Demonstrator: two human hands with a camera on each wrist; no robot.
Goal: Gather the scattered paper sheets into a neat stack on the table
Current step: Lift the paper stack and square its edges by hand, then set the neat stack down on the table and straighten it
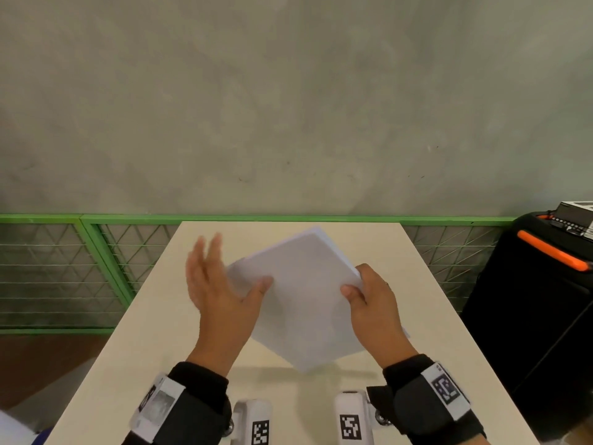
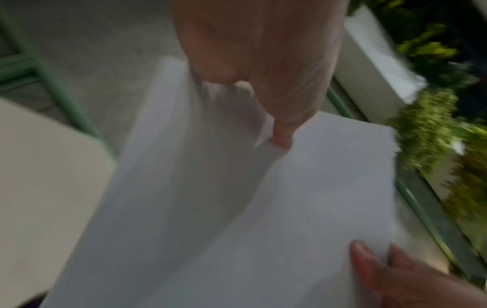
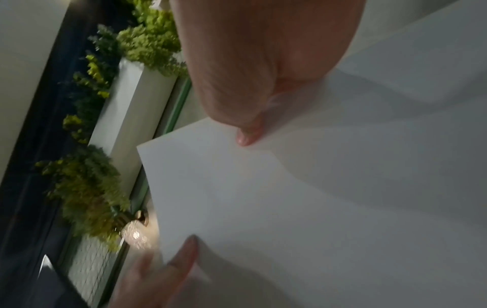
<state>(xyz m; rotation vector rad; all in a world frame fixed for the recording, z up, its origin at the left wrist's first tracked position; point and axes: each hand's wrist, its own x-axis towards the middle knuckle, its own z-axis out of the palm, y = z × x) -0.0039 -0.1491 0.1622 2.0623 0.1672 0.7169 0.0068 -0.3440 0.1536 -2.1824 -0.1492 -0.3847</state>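
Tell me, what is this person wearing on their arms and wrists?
Both hands are bare. The left hand and right hand each come out of a black sleeve cuff. Strapped over each wrist is a black band carrying a white block with a black-and-white square code marker. Below each wrist sits a white rounded camera housing, also bearing such a marker.
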